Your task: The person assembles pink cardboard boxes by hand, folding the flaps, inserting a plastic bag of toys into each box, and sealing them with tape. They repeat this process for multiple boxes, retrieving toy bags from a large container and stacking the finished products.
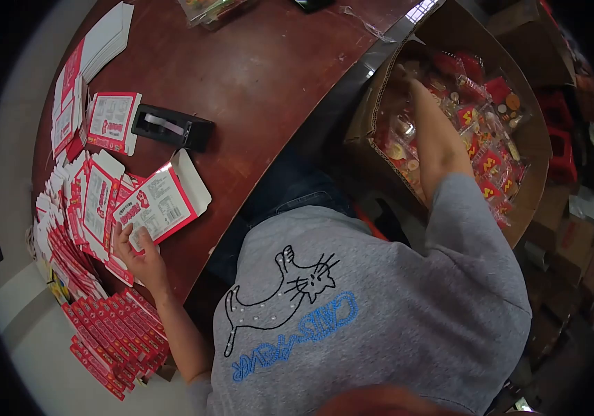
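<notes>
My left hand (pixel 143 261) lies at the lower left end of a red and white printed carton (pixel 162 208), its fingers apart and over the carton's edge. That carton has a white flap standing out at its right end. More flat cartons (pixel 101 194) are heaped beside it on the table. My right hand (pixel 406 75) reaches into a large cardboard box (pixel 533 201). It is blurred and dark at the box's far left corner, so its fingers cannot be made out. Many small clear packets (pixel 487 163) with red and yellow print fill the box.
A black tape dispenser (pixel 173 127) stands on the dark red table (pixel 262 83). White-backed cartons (pixel 103 41) are stacked at the far left. Rows of red cartons (pixel 117 333) are piled below the table's left edge. Brown boxes (pixel 574 243) stand at the right.
</notes>
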`<state>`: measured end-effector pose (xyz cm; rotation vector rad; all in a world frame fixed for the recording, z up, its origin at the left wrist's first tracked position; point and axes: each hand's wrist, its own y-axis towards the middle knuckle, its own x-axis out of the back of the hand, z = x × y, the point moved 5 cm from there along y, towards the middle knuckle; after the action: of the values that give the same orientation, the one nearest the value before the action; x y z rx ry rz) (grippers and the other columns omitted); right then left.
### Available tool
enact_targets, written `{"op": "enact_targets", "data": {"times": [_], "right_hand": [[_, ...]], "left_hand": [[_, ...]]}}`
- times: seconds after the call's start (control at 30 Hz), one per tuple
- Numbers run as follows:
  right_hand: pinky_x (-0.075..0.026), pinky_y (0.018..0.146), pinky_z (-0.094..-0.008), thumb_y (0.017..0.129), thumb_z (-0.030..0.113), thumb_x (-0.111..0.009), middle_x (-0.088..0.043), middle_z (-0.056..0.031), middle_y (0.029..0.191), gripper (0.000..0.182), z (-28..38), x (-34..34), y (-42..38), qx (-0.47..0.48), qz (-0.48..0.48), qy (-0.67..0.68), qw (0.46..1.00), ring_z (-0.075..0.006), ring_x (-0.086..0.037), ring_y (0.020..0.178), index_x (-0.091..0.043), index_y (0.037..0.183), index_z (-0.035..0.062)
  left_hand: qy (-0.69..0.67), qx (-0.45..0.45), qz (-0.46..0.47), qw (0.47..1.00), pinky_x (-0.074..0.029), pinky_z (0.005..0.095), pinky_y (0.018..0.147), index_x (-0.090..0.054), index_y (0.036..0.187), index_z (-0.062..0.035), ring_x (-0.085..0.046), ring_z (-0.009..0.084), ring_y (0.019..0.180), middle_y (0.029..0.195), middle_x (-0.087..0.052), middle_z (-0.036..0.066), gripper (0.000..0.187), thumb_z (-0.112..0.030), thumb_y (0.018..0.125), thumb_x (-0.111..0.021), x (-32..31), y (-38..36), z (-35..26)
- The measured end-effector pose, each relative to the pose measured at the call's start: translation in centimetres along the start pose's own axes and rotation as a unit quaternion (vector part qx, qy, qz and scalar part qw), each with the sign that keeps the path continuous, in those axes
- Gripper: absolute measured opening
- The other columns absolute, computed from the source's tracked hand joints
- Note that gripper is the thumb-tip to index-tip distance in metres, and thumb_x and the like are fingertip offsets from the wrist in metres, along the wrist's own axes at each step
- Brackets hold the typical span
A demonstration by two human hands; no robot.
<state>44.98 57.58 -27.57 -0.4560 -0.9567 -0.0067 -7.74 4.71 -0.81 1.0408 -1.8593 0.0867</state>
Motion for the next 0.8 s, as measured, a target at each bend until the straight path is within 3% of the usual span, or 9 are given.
{"op": "enact_targets", "data": {"times": [0.1, 0.17, 0.2, 0.23, 0.3, 0.37, 0.47, 0.63, 0.8], "right_hand": [[-0.053, 0.088, -0.0377, 0.079, 0.023, -0.082, -0.068, -0.0076, 0.114, 0.065, -6.2, 2.9, 1.6, 0.021, 0.231, 0.135, 0.963, -0.0197, -0.063, 0.11, -0.057, 0.137, 0.0091], [-0.058, 0.076, -0.0339, 0.085, 0.025, -0.081, -0.072, -0.0096, 0.105, 0.048, -0.3, 13.6, -9.6, 0.001, 0.136, 0.143, 0.98, -0.0188, -0.07, 0.091, -0.064, 0.123, 0.0006], [-0.057, 0.078, -0.0347, 0.085, 0.024, -0.08, -0.071, -0.0116, 0.107, 0.053, -0.9, 16.8, -9.7, 0.008, 0.117, 0.186, 0.975, -0.0196, -0.069, 0.095, -0.06, 0.127, -0.0002], [-0.056, 0.08, -0.0355, 0.084, 0.024, -0.079, -0.07, -0.0136, 0.11, 0.058, -1.5, 20.0, -9.9, 0.016, 0.099, 0.229, 0.968, -0.0205, -0.068, 0.1, -0.057, 0.131, -0.0011], [-0.055, 0.089, -0.0328, 0.087, 0.022, -0.076, -0.069, -0.0124, 0.119, 0.055, 1.1, 26.7, -12.6, 0.129, 0.176, 0.311, 0.925, -0.0201, -0.067, 0.107, -0.056, 0.133, -0.002], [-0.054, 0.095, -0.0339, 0.09, 0.017, -0.072, -0.067, -0.0139, 0.124, 0.056, 7.6, 31.0, -18.0, 0.241, 0.131, 0.289, 0.917, -0.0217, -0.067, 0.111, -0.051, 0.138, -0.0028], [-0.054, 0.096, -0.0362, 0.093, 0.013, -0.065, -0.067, -0.0122, 0.124, 0.053, 19.7, 27.6, -27.6, 0.302, 0.25, 0.381, 0.837, -0.0211, -0.067, 0.111, -0.049, 0.141, -0.0037], [-0.052, 0.092, -0.029, 0.093, 0.02, -0.071, -0.065, -0.0081, 0.123, 0.056, 39.8, 14.4, -26.4, 0.52, 0.381, 0.049, 0.763, -0.014, -0.064, 0.106, -0.05, 0.141, 0.0004], [-0.052, 0.083, -0.0258, 0.089, 0.026, -0.076, -0.068, -0.0054, 0.111, 0.05, 51.6, -1.2, -24.4, 0.469, 0.45, -0.051, 0.758, -0.0104, -0.064, 0.094, -0.058, 0.128, -0.0002]], "left_hand": [[0.018, -0.006, 0.032, 0.999, -0.033, 0.0433, 0.115, -0.059, 0.125, -0.0042, -0.039, 0.0317, 0.14, 0.148, -0.045, 0.017, 0.035, -0.017, 0.094, -0.07, 0.5, -0.1, 0.2], [0.023, -0.11, 0.157, 0.981, -0.031, 0.0446, 0.116, -0.052, 0.135, -0.0044, -0.035, 0.0347, 0.144, 0.152, -0.04, 0.018, 0.056, -0.019, 0.087, -0.077, 0.7, 0.7, -1.6], [0.047, -0.138, 0.219, 0.965, -0.028, 0.0496, 0.118, -0.044, 0.146, -0.0076, -0.031, 0.0387, 0.146, 0.157, -0.032, 0.02, 0.086, -0.024, 0.073, -0.087, 0.8, 0.9, -1.8], [0.045, -0.132, 0.213, 0.967, -0.028, 0.0496, 0.118, -0.044, 0.146, -0.0076, -0.031, 0.0387, 0.146, 0.157, -0.032, 0.02, 0.086, -0.024, 0.073, -0.087, 1.3, 1.6, -2.6], [0.172, -0.231, 0.339, 0.896, -0.022, 0.0563, 0.12, -0.041, 0.153, -0.0162, -0.026, 0.0417, 0.148, 0.161, -0.026, 0.019, 0.106, -0.028, 0.06, -0.092, 0.4, 2.1, -4.9], [0.232, -0.227, 0.383, 0.865, -0.018, 0.0612, 0.121, -0.037, 0.156, -0.026, -0.02, 0.0431, 0.151, 0.164, -0.02, 0.018, 0.116, -0.029, 0.054, -0.093, -0.6, 2.9, -5.1], [0.238, -0.248, 0.408, 0.846, -0.016, 0.062, 0.121, -0.036, 0.156, -0.0339, -0.018, 0.0439, 0.152, 0.166, -0.017, 0.018, 0.114, -0.031, 0.056, -0.091, -2.6, 4.6, -4.2], [0.239, -0.232, 0.424, 0.842, -0.025, 0.0608, 0.116, -0.038, 0.154, -0.0382, -0.03, 0.0453, 0.145, 0.162, -0.024, 0.02, 0.11, -0.045, 0.057, -0.089, -3.7, 5.5, -3.1], [0.233, -0.174, 0.379, 0.878, -0.028, 0.0592, 0.113, -0.041, 0.153, -0.036, -0.035, 0.0416, 0.14, 0.156, -0.033, 0.019, 0.114, -0.058, 0.052, -0.09, -2.3, 2.7, -3.1]]}}
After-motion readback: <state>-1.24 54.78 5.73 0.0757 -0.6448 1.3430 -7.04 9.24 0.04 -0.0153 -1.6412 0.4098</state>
